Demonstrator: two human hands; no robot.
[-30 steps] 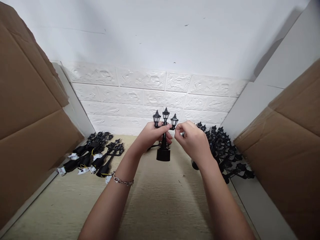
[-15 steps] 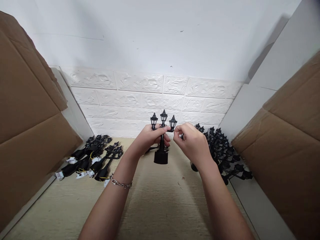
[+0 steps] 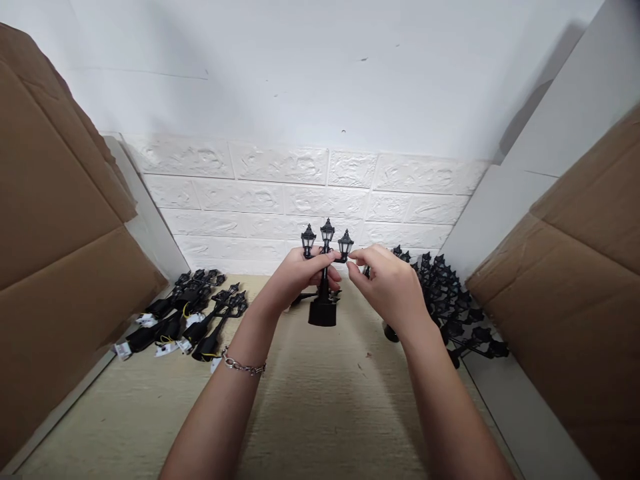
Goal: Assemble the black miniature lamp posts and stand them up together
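A black miniature street lamp (image 3: 323, 312) with three lanterns stands upright in the middle, held off the table. My left hand (image 3: 303, 270) is closed around its post just below the lanterns, thumb across the front. Beside the right-hand lantern (image 3: 345, 245) is my right hand (image 3: 387, 277), its thumb and index fingertip slightly apart at the lantern's base. I cannot tell whether the fingertips touch it. Nothing shows between them. Behind the held lamp, another dark lamp (image 3: 303, 299) lies on the table, mostly covered.
Several lamps (image 3: 205, 327) with yellow wires and white parts lie on the left of the table (image 3: 310, 407). A dense pile of black lamps (image 3: 443, 293) is at the right. Cardboard sheets (image 3: 65, 267) flank both sides, and a white brick-patterned wall (image 3: 280, 187) stands behind.
My right thumb and index finger, pinched together beside the right lantern before, have parted a little, the index reaching toward its base. My left hand keeps the street lamp in place.
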